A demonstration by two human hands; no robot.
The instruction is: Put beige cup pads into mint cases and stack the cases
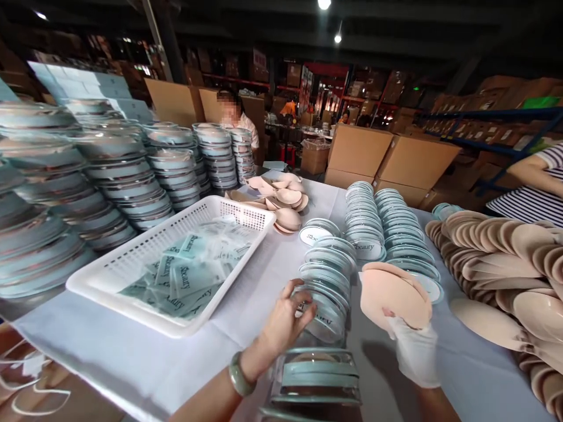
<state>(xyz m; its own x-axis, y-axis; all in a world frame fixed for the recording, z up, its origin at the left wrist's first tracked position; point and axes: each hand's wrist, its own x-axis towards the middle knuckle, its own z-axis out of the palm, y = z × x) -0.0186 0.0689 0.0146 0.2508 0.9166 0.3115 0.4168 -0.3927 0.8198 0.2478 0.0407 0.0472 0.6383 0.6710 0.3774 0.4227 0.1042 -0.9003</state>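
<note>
My bare left hand [288, 313], with a pale green bangle [241, 374] on its wrist, reaches to a row of oval pale blue packs [324, 275]. Its fingers are curved and apart at the front pack; I cannot tell whether they touch it. On the right, my white-gloved right hand [413, 349] grips the lower edge of beige cup-shaped pads [391, 296], held above the table. At least two pads seem to overlap there. Below my left hand lies a clear plastic case [316, 378] with blue and beige inside.
A white basket [259, 221] holds flat printed packets [185, 275]. Tall stacks of pale blue packs [127, 176] line the left. Beige pads pile up at the right [501, 258] and behind the basket [288, 199]. Beyond are cartons [358, 149], a person opposite, and a striped sleeve [549, 155].
</note>
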